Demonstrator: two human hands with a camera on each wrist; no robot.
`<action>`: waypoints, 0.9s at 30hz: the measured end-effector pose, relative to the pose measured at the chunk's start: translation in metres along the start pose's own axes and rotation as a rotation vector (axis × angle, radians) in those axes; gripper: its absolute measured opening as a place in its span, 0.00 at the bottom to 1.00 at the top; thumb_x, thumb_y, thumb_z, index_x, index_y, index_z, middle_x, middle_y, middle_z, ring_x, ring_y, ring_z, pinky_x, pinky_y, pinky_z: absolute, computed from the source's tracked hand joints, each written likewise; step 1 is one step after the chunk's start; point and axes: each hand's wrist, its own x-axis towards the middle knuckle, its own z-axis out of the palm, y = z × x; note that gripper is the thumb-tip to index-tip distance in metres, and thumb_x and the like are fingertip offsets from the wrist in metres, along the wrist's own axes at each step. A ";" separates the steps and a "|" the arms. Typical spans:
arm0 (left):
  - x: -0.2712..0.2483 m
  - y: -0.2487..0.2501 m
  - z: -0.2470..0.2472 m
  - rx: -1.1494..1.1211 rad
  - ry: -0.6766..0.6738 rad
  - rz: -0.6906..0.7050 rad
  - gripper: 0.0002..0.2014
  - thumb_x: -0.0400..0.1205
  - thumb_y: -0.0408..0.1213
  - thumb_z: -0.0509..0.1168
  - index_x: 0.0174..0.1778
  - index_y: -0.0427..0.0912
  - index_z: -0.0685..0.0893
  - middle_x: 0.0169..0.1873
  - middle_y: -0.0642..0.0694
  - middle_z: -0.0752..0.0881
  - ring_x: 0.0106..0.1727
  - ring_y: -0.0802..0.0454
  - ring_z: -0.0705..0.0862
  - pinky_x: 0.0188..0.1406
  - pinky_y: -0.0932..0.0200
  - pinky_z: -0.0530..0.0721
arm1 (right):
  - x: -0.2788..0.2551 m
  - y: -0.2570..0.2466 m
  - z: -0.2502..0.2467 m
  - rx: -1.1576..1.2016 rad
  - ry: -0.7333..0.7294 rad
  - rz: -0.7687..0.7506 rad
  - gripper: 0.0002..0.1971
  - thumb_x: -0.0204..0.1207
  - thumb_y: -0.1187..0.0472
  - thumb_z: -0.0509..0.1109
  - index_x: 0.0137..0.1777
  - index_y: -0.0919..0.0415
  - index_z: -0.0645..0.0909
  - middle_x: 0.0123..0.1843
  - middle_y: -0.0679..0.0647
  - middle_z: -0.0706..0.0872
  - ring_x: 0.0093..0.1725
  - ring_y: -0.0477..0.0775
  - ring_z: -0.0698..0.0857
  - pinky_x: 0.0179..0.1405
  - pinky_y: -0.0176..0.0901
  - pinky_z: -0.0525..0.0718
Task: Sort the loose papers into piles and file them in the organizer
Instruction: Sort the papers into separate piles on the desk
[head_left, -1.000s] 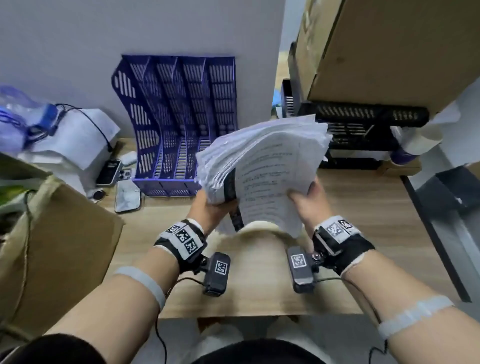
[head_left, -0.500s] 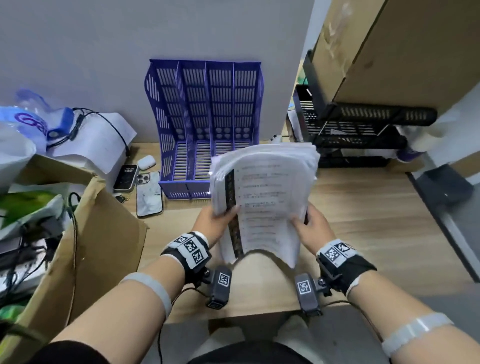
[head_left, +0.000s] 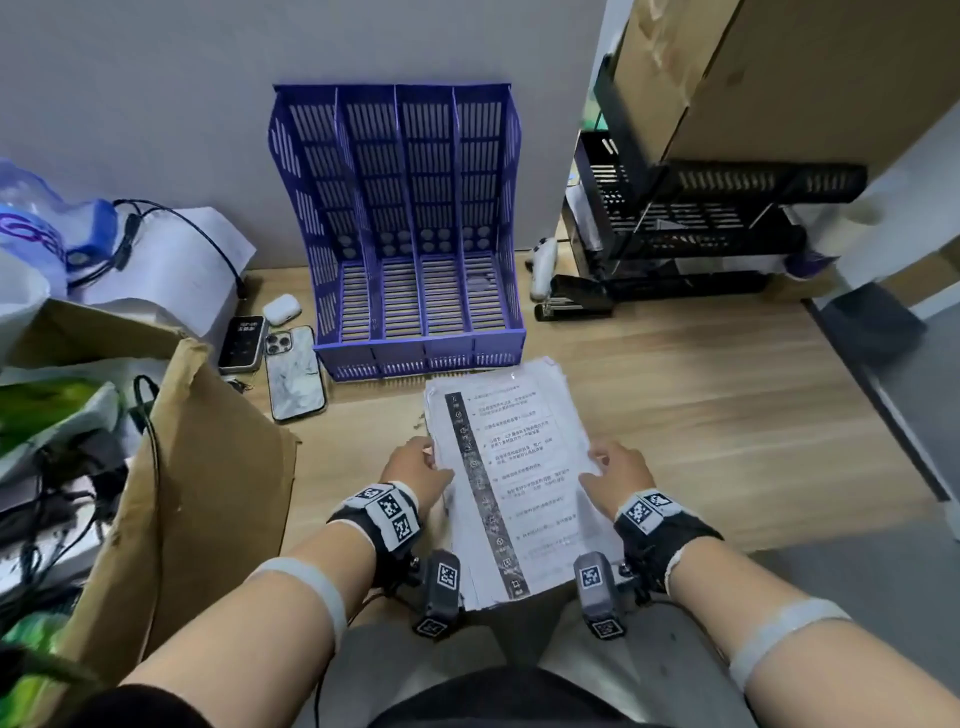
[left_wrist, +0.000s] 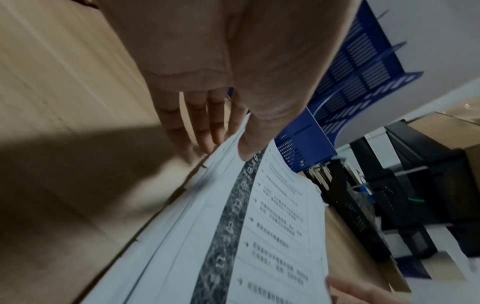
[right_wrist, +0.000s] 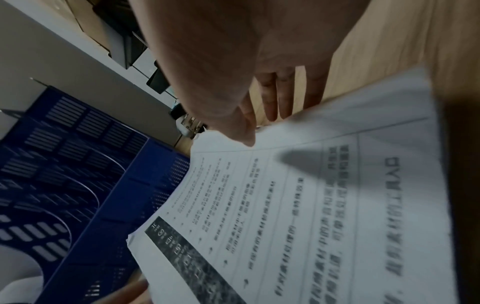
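Head camera looks steeply down over the desk (head_left: 701, 415); each wrist camera peers close along its palm toward the back edge, all sharing the papers (head_left: 511, 467) and organizer (head_left: 410, 234).

Matt white paper stack (head_left: 511, 467), slotted purple plastic organizer (head_left: 415, 218), smooth wood-grain desk (head_left: 701, 415), brown cardboard box (head_left: 208, 493)

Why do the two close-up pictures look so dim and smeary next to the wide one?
Head view: evenly lit, print on the paper stack visible, edges bent by the wide lens. Left wrist view: the left hand fills the top, a broad shadow darkens the desk. Right wrist view: the right hand throws a thumb shadow on the paper, print blurred, corners dark.
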 end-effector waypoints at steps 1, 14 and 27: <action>-0.003 0.002 0.001 0.023 -0.012 0.018 0.22 0.76 0.35 0.72 0.66 0.40 0.79 0.53 0.39 0.88 0.54 0.39 0.87 0.57 0.48 0.86 | 0.000 0.002 0.002 -0.027 -0.008 0.009 0.22 0.73 0.60 0.70 0.69 0.57 0.77 0.68 0.60 0.78 0.63 0.60 0.83 0.64 0.49 0.82; -0.024 0.012 0.020 0.605 -0.041 0.042 0.26 0.78 0.45 0.63 0.73 0.50 0.68 0.62 0.42 0.68 0.64 0.42 0.69 0.65 0.44 0.75 | -0.004 0.015 0.000 -0.015 -0.034 0.011 0.05 0.69 0.65 0.70 0.36 0.55 0.77 0.39 0.53 0.87 0.35 0.50 0.81 0.37 0.40 0.83; -0.017 0.056 0.046 0.320 -0.053 0.017 0.12 0.81 0.38 0.63 0.58 0.38 0.77 0.57 0.39 0.82 0.57 0.39 0.82 0.58 0.49 0.83 | 0.040 0.036 -0.060 0.101 0.091 0.071 0.05 0.80 0.67 0.61 0.53 0.61 0.69 0.42 0.59 0.80 0.35 0.57 0.77 0.35 0.43 0.74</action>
